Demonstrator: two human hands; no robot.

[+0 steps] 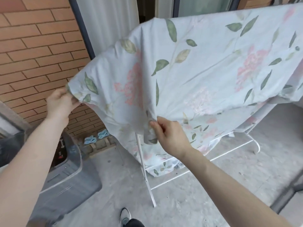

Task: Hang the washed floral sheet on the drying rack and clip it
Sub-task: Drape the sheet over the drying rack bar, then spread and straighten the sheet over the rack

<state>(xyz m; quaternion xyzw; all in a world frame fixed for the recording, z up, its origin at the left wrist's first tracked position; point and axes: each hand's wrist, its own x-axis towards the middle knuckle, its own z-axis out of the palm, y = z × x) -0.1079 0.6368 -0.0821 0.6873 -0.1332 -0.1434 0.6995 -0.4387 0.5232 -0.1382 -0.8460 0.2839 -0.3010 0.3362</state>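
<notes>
One floral sheet [205, 71] lay draped over the white drying rack [147, 177], its near edge lifted toward the camera. The left hand [59, 103] pinched a corner with fingers clamped on the cloth; the right hand [170, 135] pinched the lower edge likewise. Blue clips [96, 137] sat by the brick wall [37, 51], beside a grey tub [65, 185].
</notes>
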